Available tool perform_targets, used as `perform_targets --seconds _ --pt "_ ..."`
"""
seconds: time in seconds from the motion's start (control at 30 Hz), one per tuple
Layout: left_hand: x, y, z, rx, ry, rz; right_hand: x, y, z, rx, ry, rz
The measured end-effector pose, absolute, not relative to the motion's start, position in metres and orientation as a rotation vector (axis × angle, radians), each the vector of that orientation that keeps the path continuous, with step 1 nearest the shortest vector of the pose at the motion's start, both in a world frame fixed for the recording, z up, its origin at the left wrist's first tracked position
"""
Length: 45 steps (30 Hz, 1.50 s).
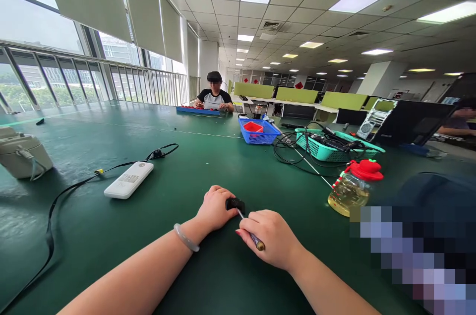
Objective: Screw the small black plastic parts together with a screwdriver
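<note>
Your left hand (216, 208) curls partway round a small black block (235, 203), which sits between it and your right hand (269, 235); your right fingers close on a slim tool (257, 242), its shaft angled to the block. The block looks light, stiff and perhaps slick, so its sides seem the best hold, clear of the shaft. Your left hand covers part of it, your right hides much of the handle, and the tool's tip can't be made out
</note>
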<state>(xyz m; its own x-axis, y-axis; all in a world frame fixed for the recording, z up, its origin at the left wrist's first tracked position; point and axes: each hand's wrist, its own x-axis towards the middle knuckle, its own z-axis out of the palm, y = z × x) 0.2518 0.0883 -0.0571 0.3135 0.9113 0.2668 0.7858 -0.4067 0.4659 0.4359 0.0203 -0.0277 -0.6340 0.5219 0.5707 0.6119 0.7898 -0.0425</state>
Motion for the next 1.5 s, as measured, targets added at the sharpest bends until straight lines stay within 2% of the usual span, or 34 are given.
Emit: perform_targets --seconds 0.43,1.5 --pt "0.2515 0.0902 -0.0582 2.323 1.546 0.73 0.4319 0.0181 -0.0338 -0.901 -2.544 -0.209" --pt "0.2506 0.0897 -0.0516 2.309 1.536 0.694 0.4382 0.0217 -0.025 -1.004 -2.459 -0.063"
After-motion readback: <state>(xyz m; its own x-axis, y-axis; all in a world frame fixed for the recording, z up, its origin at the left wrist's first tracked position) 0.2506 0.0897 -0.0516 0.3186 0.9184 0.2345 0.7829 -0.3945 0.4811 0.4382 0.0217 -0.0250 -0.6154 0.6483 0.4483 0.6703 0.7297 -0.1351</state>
